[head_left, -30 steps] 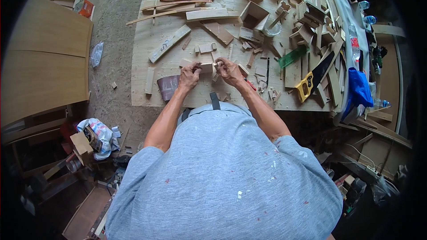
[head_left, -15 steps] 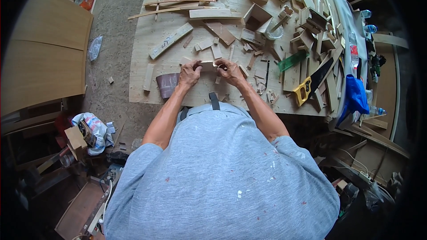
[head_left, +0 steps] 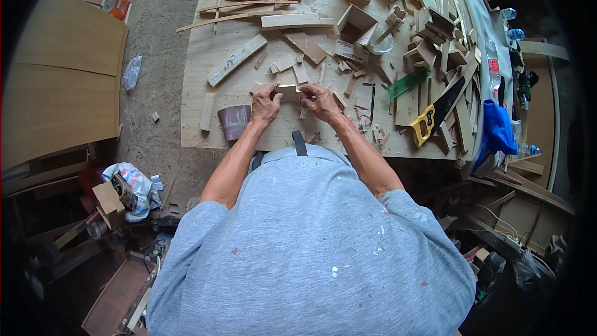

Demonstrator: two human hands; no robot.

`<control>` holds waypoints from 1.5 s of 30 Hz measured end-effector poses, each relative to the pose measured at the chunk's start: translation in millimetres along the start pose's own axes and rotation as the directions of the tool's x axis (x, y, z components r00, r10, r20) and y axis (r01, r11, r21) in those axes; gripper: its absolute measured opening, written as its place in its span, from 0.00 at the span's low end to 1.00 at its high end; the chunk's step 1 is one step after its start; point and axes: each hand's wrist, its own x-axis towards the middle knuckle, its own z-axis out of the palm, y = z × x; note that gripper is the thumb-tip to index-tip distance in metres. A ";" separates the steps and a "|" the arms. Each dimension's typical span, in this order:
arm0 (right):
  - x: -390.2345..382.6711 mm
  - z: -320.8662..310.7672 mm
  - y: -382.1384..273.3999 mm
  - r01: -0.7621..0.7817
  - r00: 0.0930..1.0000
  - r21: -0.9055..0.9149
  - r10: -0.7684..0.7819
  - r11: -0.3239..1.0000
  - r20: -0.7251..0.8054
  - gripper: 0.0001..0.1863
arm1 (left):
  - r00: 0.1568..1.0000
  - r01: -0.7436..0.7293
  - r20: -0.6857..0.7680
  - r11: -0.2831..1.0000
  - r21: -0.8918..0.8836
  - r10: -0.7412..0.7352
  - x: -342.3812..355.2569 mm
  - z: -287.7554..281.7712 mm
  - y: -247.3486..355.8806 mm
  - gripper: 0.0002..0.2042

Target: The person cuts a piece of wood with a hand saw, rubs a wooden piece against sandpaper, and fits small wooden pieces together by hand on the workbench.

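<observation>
Here, the person's 2 hands meet over the near part of the table (head_left: 198, 81), with 1 small board (head_left: 288, 94) between them. The left hand (head_left: 266, 102) pinches its left end, thumb and fingers drawn narrow; the right hand (head_left: 320, 102) has its fingertips closed in on the right end. The board is small in this view, so whether it touches the table is hard to tell.

Small blocks (head_left: 300, 73) lie just beyond the board. A curved brown sheet (head_left: 234, 122) stands just left of the left wrist, with a pale strip (head_left: 208, 111) beside it. Farther off, a long block (head_left: 237, 60) lies aslant.

To the right, a dark rod (head_left: 373, 101) lies between the right hand and a saw (head_left: 424, 126), whose yellow handle points toward the person. A green piece (head_left: 407, 84) is near the blade. Beyond, an open box (head_left: 357, 23) sits beside a tub (head_left: 380, 43).
</observation>
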 end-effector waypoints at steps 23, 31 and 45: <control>7.8 -0.7 -0.9 0.053 0.998 -0.103 -0.049 0.993 0.047 0.25 | 0.994 -0.055 0.111 0.961 0.271 0.026 -2.7 4.2 15.5 0.20; -2.9 -7.7 4.3 0.009 0.999 -0.031 -0.010 0.999 -0.040 0.24 | 0.991 -0.127 0.075 0.950 0.286 0.110 -16.9 0.1 30.0 0.12; 0.3 -16.5 18.4 0.051 0.999 0.061 -0.052 0.997 0.007 0.21 | 0.929 -0.233 0.309 0.971 0.053 0.206 -46.9 8.9 32.2 0.22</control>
